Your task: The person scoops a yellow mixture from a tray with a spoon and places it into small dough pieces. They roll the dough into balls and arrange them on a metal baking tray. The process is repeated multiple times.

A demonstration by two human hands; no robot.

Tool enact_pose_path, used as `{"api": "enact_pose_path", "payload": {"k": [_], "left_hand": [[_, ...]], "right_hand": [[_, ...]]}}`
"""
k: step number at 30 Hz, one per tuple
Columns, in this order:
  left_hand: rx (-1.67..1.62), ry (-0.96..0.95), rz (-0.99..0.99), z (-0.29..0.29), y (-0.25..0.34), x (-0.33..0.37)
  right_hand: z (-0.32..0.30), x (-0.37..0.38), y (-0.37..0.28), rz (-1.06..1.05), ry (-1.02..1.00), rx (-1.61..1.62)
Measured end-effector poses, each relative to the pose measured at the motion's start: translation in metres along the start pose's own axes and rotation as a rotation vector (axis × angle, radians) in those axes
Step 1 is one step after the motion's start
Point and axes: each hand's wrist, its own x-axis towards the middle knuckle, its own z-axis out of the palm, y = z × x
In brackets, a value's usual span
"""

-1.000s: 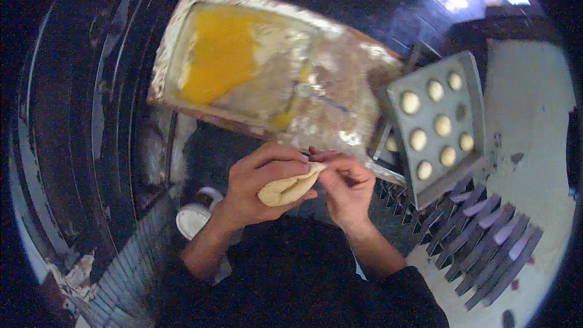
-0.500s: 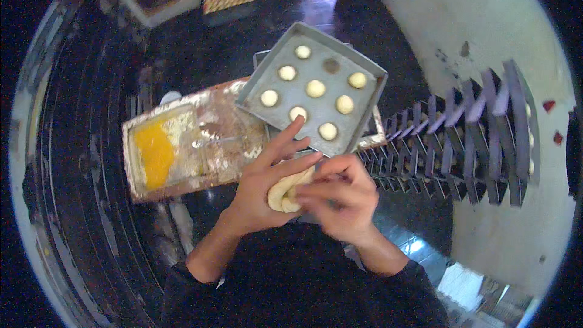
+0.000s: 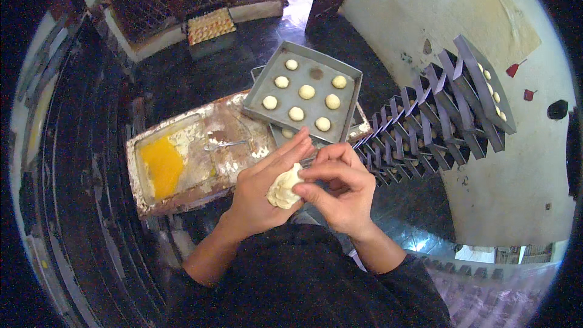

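Dough piece (image 3: 281, 191): pale, soft-looking, creased along its surface, lying in the hollow of the left palm at waist height, between the two hands and in front of the dark clothing. The left hand (image 3: 255, 191) is cradling it with fingers released and stretched out side by side; the left thumb is hiding, so I cannot tell how it is pressing. The right hand (image 3: 345, 193) is grasping the near edge of the dough between thumb and forefinger, its other fingers curling loosely.

Technique notes (judgement): the step looks like gathering and pinching the edge. The left palm should be staying slightly cupped, supporting without squeezing. The right fingertips should be taking small, even folds and pressing each firmly, without stretching the dough thin.

Just beyond the left fingertips, a square metal tray (image 3: 313, 109) is bearing eight round dough balls (image 3: 306, 92), set well apart, with a dark spot among them. A second tray (image 3: 279, 138) is showing beneath it. Leftward, a worn, flour-smeared table (image 3: 206, 123) is carrying an orange-yellow patch (image 3: 163, 165) and a thin utensil (image 3: 228, 144). To the right, a stack of metal trays (image 3: 419, 118) is standing near the stained wall (image 3: 401, 18).
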Motion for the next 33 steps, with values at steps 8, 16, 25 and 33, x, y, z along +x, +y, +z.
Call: {"api": "enact_pose_path", "payload": {"k": [8, 16, 25, 33], "left_hand": [[0.207, -0.077, -0.062, -0.034, 0.033, -0.035], [0.213, -0.281, -0.006, -0.017, 0.052, -0.015], [0.401, -0.458, 0.191, 0.068, 0.05, 0.03], [0.028, -0.606, 0.059, 0.194, 0.032, 0.079]], "right_hand": [[0.048, -0.035, -0.024, -0.036, 0.086, -0.159], [0.003, -0.05, -0.033, -0.288, -0.085, -0.584], [-0.082, -0.054, -0.032, -0.203, 0.05, -0.52], [-0.134, -0.096, 0.065, 0.079, 0.605, 0.352]]}}
